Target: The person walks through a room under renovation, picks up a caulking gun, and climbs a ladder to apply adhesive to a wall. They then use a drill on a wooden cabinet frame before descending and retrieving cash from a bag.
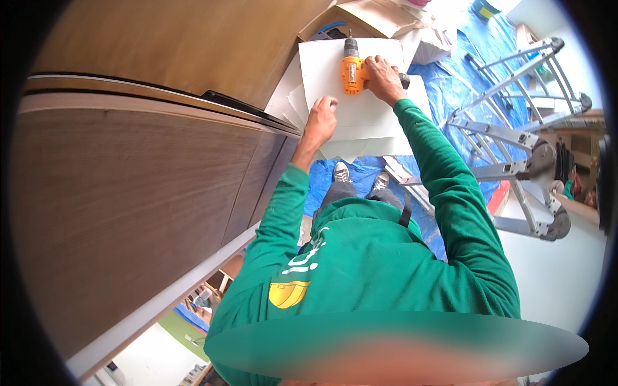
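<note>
An orange and black cordless drill [353, 74] lies on its side across a white sheet [325, 77], its chuck and bit aimed away from me. My right hand [384, 78] is wrapped round the drill's handle, and the black battery end pokes out past my fingers. To the left and a little nearer, my left hand [322, 120] is held above the edge of the white sheets with its fingers curled together. Whatever may be between those fingers is hidden. Several more white sheets overlap beneath the one under the drill.
Tall brown wood panels [141, 167] with a black handle [241, 106] rise on my left. An open cardboard box [380, 16] stands beyond the sheets. A folded aluminium ladder [502, 135] is on the right. Blue plastic sheeting [325, 186] covers the floor beneath my shoes.
</note>
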Action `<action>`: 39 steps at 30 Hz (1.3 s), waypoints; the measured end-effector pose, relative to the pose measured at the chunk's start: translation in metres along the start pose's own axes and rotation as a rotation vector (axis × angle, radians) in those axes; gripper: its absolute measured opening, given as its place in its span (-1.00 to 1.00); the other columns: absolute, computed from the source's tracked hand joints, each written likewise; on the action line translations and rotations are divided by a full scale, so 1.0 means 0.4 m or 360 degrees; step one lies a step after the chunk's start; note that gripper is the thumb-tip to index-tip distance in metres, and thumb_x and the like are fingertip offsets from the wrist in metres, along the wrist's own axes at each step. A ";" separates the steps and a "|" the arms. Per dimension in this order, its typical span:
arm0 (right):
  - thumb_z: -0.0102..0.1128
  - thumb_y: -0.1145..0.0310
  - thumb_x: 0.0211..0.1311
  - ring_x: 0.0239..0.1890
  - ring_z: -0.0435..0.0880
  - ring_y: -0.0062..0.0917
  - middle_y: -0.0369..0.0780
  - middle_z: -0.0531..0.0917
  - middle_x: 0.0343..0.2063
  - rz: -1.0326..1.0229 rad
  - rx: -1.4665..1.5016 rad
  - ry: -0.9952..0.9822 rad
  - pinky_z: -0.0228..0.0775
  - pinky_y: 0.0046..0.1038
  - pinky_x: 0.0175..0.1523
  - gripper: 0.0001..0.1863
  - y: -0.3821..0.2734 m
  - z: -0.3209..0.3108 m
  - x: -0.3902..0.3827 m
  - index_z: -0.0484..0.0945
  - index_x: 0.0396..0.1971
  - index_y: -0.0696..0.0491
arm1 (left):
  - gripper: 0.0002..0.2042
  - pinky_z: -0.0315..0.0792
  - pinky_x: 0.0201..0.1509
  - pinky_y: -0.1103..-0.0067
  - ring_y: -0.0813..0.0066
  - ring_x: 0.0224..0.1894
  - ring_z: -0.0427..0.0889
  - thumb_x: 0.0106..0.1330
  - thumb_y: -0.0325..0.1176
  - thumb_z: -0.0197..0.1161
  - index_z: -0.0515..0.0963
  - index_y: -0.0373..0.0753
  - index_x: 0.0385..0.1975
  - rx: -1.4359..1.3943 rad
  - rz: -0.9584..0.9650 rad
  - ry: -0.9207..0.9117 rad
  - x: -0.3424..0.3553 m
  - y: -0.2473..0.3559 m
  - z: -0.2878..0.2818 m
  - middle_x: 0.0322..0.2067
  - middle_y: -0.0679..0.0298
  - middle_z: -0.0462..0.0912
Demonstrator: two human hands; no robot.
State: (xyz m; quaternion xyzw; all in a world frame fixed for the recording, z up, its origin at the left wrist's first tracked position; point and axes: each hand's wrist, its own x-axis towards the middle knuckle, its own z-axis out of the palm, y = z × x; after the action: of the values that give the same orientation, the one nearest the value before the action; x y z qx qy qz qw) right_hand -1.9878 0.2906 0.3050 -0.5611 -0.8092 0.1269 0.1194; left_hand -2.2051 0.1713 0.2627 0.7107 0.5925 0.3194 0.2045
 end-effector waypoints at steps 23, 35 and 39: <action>0.45 0.20 0.23 0.17 0.57 -0.16 -0.07 0.56 0.08 0.0433 0.0217 -0.0134 0.36 -0.11 0.19 -0.25 0.021 -0.082 -0.660 0.31 0.36 0.07 | -0.71 0.58 0.12 0.26 0.02 0.02 0.70 0.21 -0.57 0.32 0.67 -0.26 -0.05 0.0427 -0.0504 -0.0055 0.241 -0.472 -0.079 -0.05 0.01 0.71; 0.41 0.26 0.29 0.08 0.65 -0.18 -0.05 0.56 0.11 0.0542 0.0477 -0.0412 0.50 -0.17 0.14 -0.34 0.060 0.003 -0.796 0.36 0.32 0.09 | -0.68 0.58 0.17 0.28 0.05 0.06 0.72 0.38 -0.50 0.09 0.66 -0.18 0.07 0.0287 -0.0411 0.0351 0.197 -0.372 -0.181 -0.03 0.03 0.75; 0.39 0.37 0.28 -0.03 0.68 -0.19 -0.01 0.58 0.05 0.0212 0.0651 -0.0522 0.55 -0.22 0.06 -0.41 0.075 0.045 -0.733 0.39 0.26 0.12 | -0.71 0.52 0.26 0.32 0.04 0.13 0.67 0.47 -0.43 0.06 0.62 -0.30 0.07 0.0059 -0.0343 0.0365 0.048 -0.053 -0.247 0.04 -0.03 0.70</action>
State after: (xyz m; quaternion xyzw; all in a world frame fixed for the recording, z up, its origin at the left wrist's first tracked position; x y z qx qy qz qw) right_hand -1.8672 0.0242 0.2632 -0.5493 -0.7365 0.3845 0.0889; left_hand -2.2873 0.1857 0.3229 0.6054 0.6906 0.3637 0.1556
